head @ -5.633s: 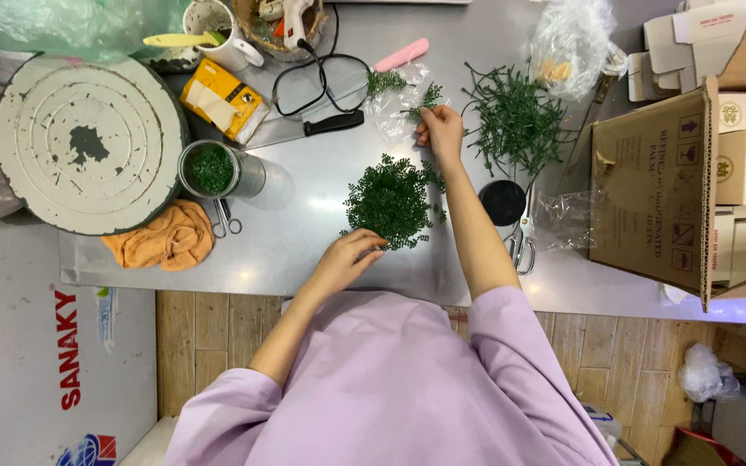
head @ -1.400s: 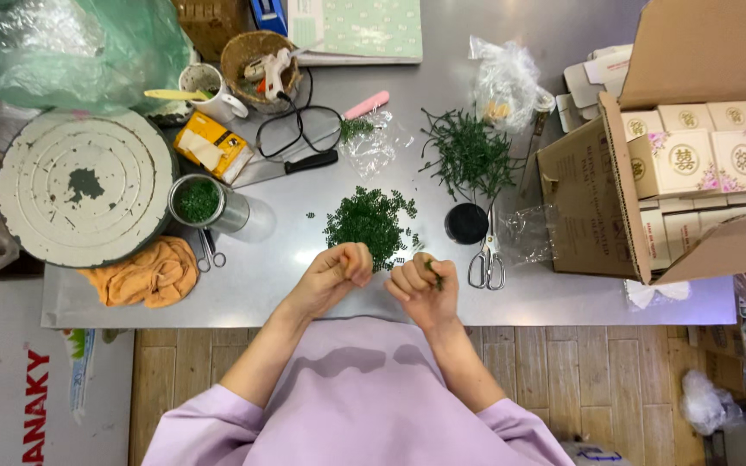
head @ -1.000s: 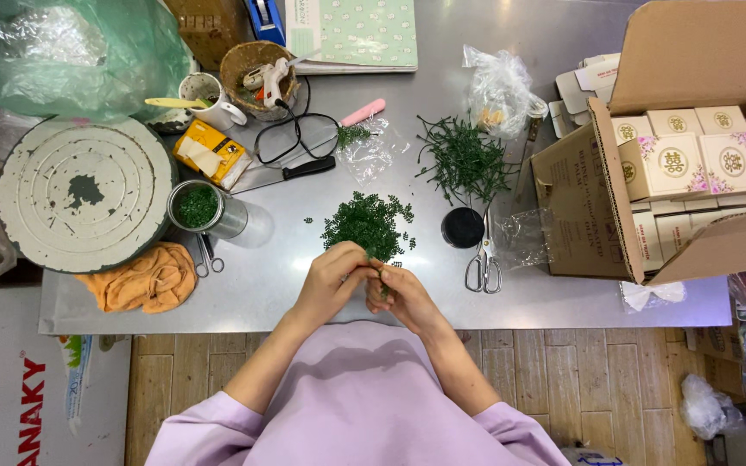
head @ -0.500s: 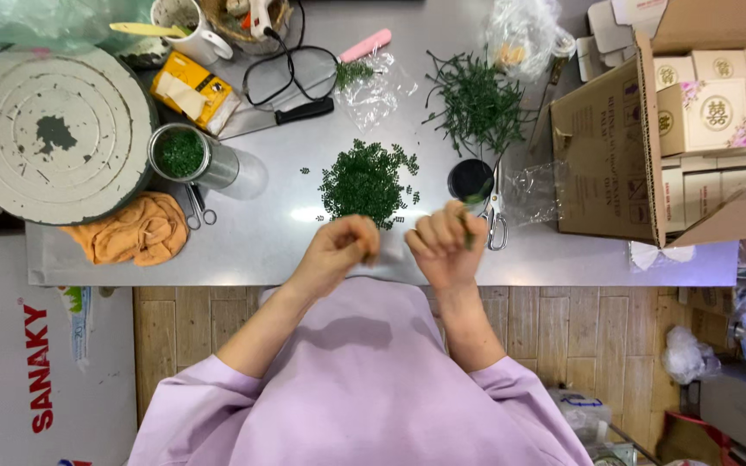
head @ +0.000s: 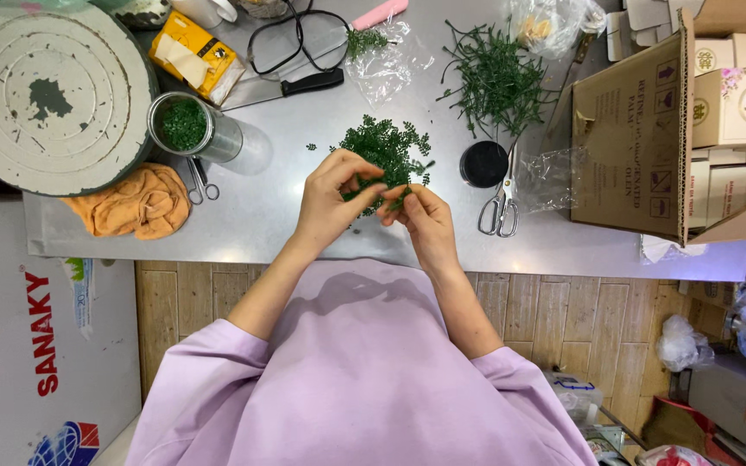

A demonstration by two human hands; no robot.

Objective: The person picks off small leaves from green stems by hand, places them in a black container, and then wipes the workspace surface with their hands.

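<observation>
Small green sprig [head: 401, 197]: leafy, being pinched between both hands' fingertips. Pile of green sprigs [head: 385, 148]: loose mound, lying just beyond the hands.

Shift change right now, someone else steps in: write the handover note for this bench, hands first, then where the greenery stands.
Left hand: fingers bent, pinching a small green sprig over the steel table.
Right hand: fingertips on the same sprig, meeting the left.
Trimmed green pile lies just beyond the hands. Uncut stems lie farther back right, beside the open cardboard box. Black round lid and scissors sit right of the hands. Metal tin at left holds green bits.
Done: a pile and part of a tin. Left: the long stems.
</observation>
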